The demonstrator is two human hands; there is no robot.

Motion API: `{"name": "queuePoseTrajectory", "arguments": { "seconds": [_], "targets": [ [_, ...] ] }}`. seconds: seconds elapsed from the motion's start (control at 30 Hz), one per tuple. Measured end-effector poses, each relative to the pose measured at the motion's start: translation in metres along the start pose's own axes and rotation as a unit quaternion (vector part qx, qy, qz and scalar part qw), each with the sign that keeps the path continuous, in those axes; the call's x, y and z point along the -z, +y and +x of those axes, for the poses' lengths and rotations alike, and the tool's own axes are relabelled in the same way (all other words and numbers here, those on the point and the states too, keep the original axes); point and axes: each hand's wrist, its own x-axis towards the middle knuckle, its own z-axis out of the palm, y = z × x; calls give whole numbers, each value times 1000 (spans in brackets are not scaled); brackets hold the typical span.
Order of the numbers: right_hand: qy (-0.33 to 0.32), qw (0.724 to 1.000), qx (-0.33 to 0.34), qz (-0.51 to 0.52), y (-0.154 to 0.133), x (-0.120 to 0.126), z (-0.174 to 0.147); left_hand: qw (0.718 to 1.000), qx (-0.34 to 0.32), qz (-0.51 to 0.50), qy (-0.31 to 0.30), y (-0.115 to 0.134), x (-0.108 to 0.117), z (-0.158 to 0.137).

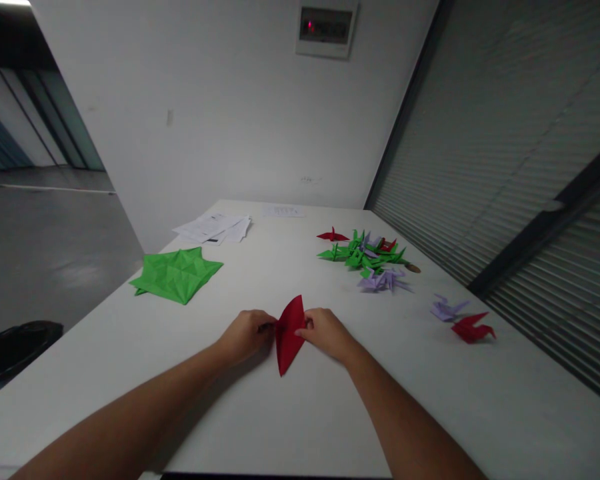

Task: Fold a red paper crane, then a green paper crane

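A partly folded sheet of red origami paper (290, 335) stands slightly open over the white table (260, 427), its pointed lower end near the tabletop. On its left edge, my left hand (249, 335) is closed in a pinch. The fingers and thumb of my right hand (325, 333) grip the opposite edge. Inner creases of the paper face me, while its underside is hidden.
Creased green paper (177, 273) lies at the left, with printed sheets (215, 228) behind it. A pile of folded paper cranes (365, 253) sits at the back right. Nearer on the right are a purple crane (447, 308) and a red crane (473, 329).
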Motion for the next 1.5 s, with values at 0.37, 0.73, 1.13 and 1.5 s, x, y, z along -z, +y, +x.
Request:
{"name": "queuePoseTrajectory", "arguments": {
  "seconds": [0.37,0.73,1.13,1.5],
  "targets": [
    [9,1000,8,-12,6,-3,2,989,-113,95,-11,2,-9,-4],
    [24,1000,-3,-16,3,-2,2,970,-173,164,-50,8,-4,-5],
    [57,992,-12,112,10,-9,5,959,-230,150,-73,8,-1,-3],
    [150,973,-52,168,15,-26,19,946,-283,123,-96,16,4,-4]
  ]
}}
